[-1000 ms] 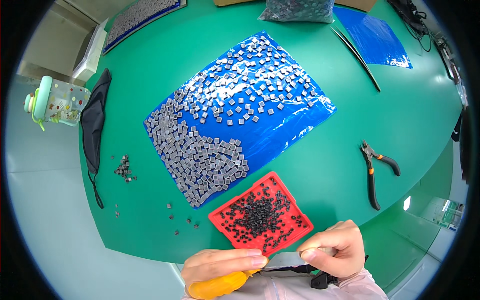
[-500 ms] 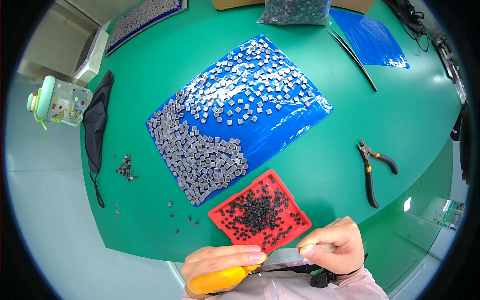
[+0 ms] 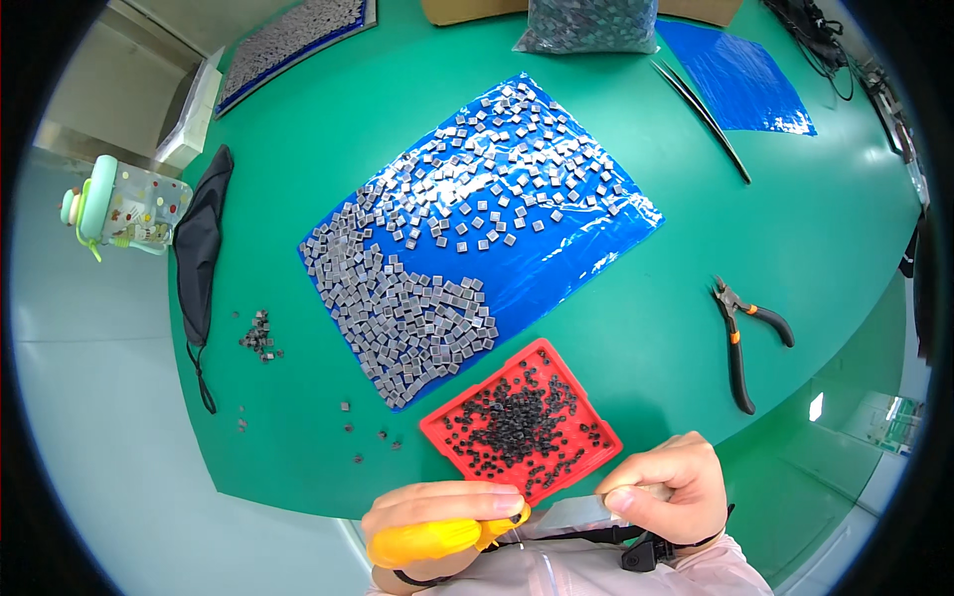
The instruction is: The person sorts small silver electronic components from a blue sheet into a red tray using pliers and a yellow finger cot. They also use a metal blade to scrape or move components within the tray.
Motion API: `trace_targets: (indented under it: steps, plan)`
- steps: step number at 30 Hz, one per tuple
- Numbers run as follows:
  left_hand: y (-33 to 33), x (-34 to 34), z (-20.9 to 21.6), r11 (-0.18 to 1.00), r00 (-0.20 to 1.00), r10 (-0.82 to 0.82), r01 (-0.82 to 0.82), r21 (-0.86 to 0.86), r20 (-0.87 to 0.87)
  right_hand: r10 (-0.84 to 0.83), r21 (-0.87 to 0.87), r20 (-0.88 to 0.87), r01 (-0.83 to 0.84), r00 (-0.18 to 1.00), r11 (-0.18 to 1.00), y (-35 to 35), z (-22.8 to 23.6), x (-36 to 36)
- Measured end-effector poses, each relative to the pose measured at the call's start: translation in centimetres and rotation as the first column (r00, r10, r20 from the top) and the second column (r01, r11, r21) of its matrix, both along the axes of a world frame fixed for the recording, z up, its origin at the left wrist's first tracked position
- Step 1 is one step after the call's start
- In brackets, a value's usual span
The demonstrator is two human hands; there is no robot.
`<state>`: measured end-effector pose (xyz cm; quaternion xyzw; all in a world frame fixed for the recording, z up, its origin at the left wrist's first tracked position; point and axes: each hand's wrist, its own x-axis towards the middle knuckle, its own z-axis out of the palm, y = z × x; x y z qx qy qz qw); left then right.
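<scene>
The left hand (image 3: 442, 502) has rolled, baring more of the yellow tool (image 3: 422, 543) in its closed grip; a dark bit (image 3: 516, 518) now shows by its fingertips, so work seems centred there. The right hand (image 3: 676, 492) pinches a pale strip (image 3: 571, 514) at three o'clock from it. At twelve, the red tray (image 3: 604, 455) crowds both; cutters (image 3: 736, 363) lie at one, the blue sheet (image 3: 537, 283) at eleven.

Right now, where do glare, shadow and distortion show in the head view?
Head view: bright glare on the blue sheet, washing over some of the small grey squares; head view: soft shadow on the green table, right of the red tray; head view: fisheye bends the table's edges, corners go black.
</scene>
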<state>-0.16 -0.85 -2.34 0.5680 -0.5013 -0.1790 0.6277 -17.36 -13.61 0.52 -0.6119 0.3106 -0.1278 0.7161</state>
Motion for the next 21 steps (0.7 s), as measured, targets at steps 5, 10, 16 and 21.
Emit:
trace_targets:
  steps: [5,10,16,21]
  plan:
    - [1.4,-0.5,0.4,0.992,0.924,0.102,-0.067,0.105,-0.368,-0.154,-0.332,0.102,0.18,0.983,0.926,0.4,-1.2,-0.5]
    - [2.0,1.0,2.7,0.951,0.965,0.217,-0.175,0.257,-0.147,-0.454,-0.871,-0.071,0.166,0.888,0.463,0.5,-1.5,-0.1]
    - [2.2,5.5,7.4,0.788,0.898,0.339,-0.433,0.438,0.279,-0.509,-0.899,-0.195,0.055,0.838,0.434,0.4,-2.3,0.4]
    - [-2.8,9.6,8.6,0.731,0.767,0.105,-0.491,0.474,0.633,-0.515,-0.908,-0.218,0.022,0.829,0.419,0.2,-2.5,0.4]
